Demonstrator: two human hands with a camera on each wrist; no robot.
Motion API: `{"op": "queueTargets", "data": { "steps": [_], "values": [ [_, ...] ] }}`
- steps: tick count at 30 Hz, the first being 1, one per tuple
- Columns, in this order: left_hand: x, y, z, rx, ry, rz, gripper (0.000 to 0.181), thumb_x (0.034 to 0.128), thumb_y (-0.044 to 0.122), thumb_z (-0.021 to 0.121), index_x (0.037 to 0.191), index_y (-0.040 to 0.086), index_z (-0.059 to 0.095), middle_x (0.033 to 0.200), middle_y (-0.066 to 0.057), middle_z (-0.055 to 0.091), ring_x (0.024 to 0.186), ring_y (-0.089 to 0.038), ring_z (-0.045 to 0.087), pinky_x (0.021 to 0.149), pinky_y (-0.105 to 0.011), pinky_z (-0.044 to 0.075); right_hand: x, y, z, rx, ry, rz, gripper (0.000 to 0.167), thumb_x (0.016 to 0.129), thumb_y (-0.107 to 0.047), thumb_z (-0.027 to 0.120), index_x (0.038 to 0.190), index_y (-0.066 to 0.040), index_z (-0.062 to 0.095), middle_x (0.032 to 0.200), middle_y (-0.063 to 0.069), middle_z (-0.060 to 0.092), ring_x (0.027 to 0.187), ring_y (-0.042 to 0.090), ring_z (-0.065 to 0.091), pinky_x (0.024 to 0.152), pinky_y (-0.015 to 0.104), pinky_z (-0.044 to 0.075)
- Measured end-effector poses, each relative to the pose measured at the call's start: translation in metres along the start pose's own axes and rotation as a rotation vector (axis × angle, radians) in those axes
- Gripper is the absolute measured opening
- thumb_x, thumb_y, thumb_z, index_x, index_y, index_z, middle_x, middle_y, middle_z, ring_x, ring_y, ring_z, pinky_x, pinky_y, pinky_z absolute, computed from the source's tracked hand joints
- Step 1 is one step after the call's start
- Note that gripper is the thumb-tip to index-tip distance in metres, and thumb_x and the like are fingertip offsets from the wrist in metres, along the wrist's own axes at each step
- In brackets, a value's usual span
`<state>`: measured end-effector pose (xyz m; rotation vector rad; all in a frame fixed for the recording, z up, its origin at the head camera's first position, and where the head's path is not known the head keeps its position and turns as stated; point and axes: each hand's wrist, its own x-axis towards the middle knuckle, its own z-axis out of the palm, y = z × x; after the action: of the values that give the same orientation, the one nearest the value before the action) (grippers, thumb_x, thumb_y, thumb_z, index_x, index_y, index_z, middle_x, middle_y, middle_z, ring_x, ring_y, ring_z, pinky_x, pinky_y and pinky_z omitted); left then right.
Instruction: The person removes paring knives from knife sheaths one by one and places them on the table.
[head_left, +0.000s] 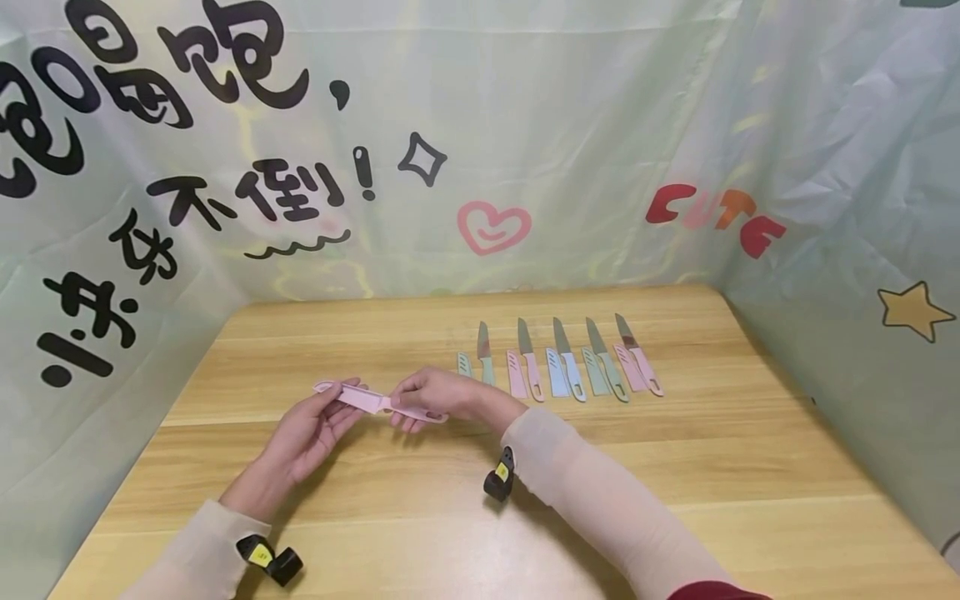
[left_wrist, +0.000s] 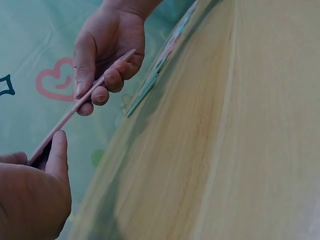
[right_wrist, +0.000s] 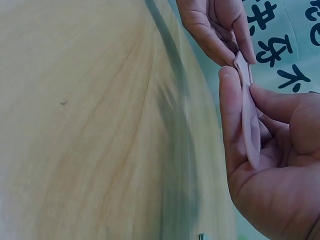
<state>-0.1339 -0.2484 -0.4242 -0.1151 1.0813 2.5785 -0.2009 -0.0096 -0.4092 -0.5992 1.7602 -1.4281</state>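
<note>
Above the table, my left hand [head_left: 311, 435] pinches a pink knife sheath [head_left: 362, 398] between thumb and fingers. My right hand [head_left: 438, 393] grips the pink handle [head_left: 424, 414] of a paring knife, thumb on one face and fingers on the other. Sheath and handle meet end to end in one line; the blade cannot be seen, hidden by the sheath. In the left wrist view the knife [left_wrist: 65, 120] appears edge-on between both hands. The right wrist view shows the handle [right_wrist: 251, 125] lying along the right fingers.
Several paring knives lie in a row on the wooden table [head_left: 600, 517], blades pointing away, including a blue knife [head_left: 573, 375] and a far-right pink knife [head_left: 645, 371]. Matching sheaths, such as a blue sheath [head_left: 557, 373], lie beside them. A printed cloth [head_left: 585, 125] surrounds the table's back and sides.
</note>
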Motion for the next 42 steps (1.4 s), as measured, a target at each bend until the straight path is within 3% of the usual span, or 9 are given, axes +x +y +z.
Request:
{"op": "queueTargets", "data": {
  "steps": [16,25,42],
  "values": [
    [-0.001,-0.007,0.004,0.028,-0.005,0.046,0.028,0.1061,0.017,0.043,0.117,0.001,0.063,0.113,-0.02,0.066,0.107,-0.026,0.066,0.103,-0.034,0.046,-0.005,0.003,-0.009,0.012,-0.035,-0.007,0.023,0.101,-0.006,0.051,0.113,0.008,0.063,0.095,0.018,0.07,0.078,0.022,0.068,0.073,0.031,0.062],
    [-0.001,-0.006,0.003,0.035,-0.007,0.056,0.029,0.1065,0.017,0.042,0.116,0.001,0.064,0.112,-0.02,0.066,0.107,-0.027,0.065,0.103,-0.035,0.046,-0.012,0.005,-0.016,0.007,-0.045,0.004,0.025,0.101,-0.007,0.051,0.114,0.011,0.062,0.098,0.022,0.069,0.078,0.022,0.068,0.077,0.037,0.062],
    [-0.002,-0.001,-0.001,0.002,0.004,0.054,0.03,0.1067,0.018,0.042,0.115,0.001,0.065,0.113,-0.019,0.067,0.108,-0.027,0.065,0.104,-0.035,0.046,-0.021,0.009,-0.028,0.013,-0.082,0.043,0.025,0.102,-0.009,0.05,0.114,0.009,0.063,0.101,0.023,0.068,0.082,0.024,0.068,0.078,0.037,0.061]
  ]
}}
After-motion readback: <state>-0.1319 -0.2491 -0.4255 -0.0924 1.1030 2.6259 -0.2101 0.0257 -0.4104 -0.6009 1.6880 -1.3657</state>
